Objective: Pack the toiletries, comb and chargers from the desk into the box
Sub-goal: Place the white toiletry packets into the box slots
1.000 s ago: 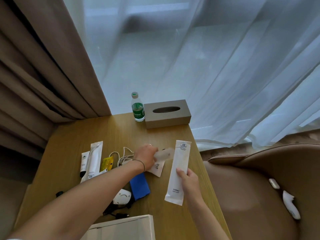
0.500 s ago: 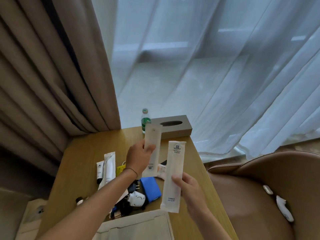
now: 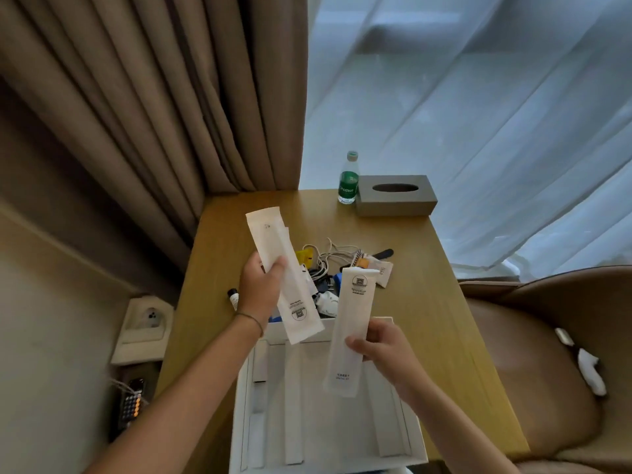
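Observation:
My left hand (image 3: 260, 291) grips a long white toiletry packet (image 3: 286, 278), held tilted above the far edge of the open white box (image 3: 415, 436). My right hand (image 3: 382, 348) holds a second long white packet (image 3: 349, 331) upright over the box's middle. The box has white ribbed dividers inside and lies at the near end of the wooden desk (image 3: 427, 292). Behind the packets lie a tangle of charger cables (image 3: 330, 260), a white plug (image 3: 326, 302), a small tube (image 3: 233, 298), a blue item (image 3: 338, 279), small sachets (image 3: 383, 273) and a dark comb end (image 3: 384, 253).
A green-labelled water bottle (image 3: 349, 179) and a grey tissue box (image 3: 396, 196) stand at the desk's far edge. Brown curtains (image 3: 154, 114) hang at left, sheer curtains (image 3: 478, 114) at right. A tan chair (image 3: 547, 354) is right of the desk; a wall socket (image 3: 148, 319) is left.
My left hand picked a white packet off the desk and carried it near the box. My right hand brought its packet over the box. The view tilted down, showing more of the box.

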{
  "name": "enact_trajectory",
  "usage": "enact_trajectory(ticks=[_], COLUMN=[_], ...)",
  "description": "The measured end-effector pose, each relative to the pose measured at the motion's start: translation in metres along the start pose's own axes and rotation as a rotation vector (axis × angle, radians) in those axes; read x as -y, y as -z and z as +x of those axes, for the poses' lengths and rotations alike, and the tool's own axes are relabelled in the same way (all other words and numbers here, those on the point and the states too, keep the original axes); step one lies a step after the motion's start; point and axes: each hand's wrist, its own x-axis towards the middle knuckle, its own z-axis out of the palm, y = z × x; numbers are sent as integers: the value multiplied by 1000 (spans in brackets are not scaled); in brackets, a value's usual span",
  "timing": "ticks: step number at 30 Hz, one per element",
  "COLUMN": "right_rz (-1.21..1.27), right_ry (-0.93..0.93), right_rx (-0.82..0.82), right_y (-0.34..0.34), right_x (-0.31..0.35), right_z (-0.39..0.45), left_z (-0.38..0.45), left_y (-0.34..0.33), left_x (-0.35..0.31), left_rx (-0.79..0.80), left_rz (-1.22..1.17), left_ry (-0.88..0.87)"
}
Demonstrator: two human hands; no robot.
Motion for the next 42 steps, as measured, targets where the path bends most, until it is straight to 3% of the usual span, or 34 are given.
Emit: enact_trajectory(ticks=[5,17,22,31,42], right_rz=[-159,-240,-402,-638,-1118], right_ry=[-121,-404,-464,-428,-265], right_rx=[87,87,97,124,85], right_y=[-37,-60,-65,-73,-69], right_x=[-35,-91,-100,-113,-107], right_z=[-10,9,21,38,35], left_z=[-19,-43,-48,-59,-87], left_y=[35,77,86,89,59], left_x=[22,50,52,53,51], left_rx=[-41,-51,-44,40,234], left_rz=[-44,-43,-28,-16,26], left_ry=[101,169,178,209,247])
